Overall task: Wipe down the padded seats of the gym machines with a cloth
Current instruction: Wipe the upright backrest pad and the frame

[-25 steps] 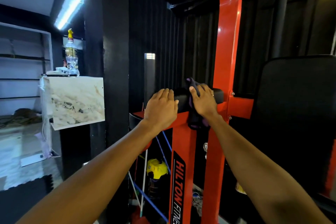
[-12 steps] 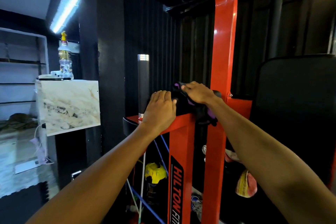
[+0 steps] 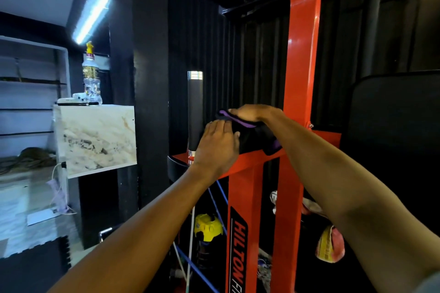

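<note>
Cloth (image 3: pixel 239 121) drapes on the red frame (image 3: pixel 300 54), dark ribbed walls (image 3: pixel 202 31) behind.

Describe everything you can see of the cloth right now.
The cloth is dark, soft fabric with purple trim, bunched and draped over the black pad on the red frame. The right hand lies on top, pressing it down. A purple-edged corner hangs off the front below that wrist. The left hand rests flat beside its left end; whether they touch is unclear. Its full size is hidden.
</note>
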Demonstrator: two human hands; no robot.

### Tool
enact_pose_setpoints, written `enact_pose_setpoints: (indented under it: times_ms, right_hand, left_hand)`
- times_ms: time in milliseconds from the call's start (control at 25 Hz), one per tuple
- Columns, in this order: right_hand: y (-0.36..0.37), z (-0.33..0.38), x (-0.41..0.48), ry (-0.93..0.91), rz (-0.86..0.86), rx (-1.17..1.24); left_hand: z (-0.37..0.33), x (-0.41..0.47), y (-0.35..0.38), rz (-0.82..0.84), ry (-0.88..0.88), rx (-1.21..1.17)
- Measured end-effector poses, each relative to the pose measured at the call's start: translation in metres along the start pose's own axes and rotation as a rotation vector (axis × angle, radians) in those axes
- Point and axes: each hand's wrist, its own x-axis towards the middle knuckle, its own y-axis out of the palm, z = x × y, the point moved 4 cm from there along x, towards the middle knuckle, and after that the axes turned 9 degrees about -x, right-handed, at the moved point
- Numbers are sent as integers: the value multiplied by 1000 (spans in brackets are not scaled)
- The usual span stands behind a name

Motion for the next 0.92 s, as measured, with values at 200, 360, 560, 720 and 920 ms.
enact_pose_setpoints:
  times_ms: [200,360,560,720,920]
  right_hand:
    - [9,25,-15,-113,28,65]
    - [21,-20,-21,-123,-190,51]
    - [38,-59,-20,97,-417,76]
    - [67,-17,-59,-132,-875,423]
    - [83,-48,-38,-101,-1064,575]
  left_hand:
    - [2,-3,-1,15,-30,-24]
    - [-2,-3,-3,23,-7,-29]
    - [-3,3,-2,33,-36,22]
    - [-7,14,-2,16,-60,76]
    - [-8,26,-2,61,-65,149]
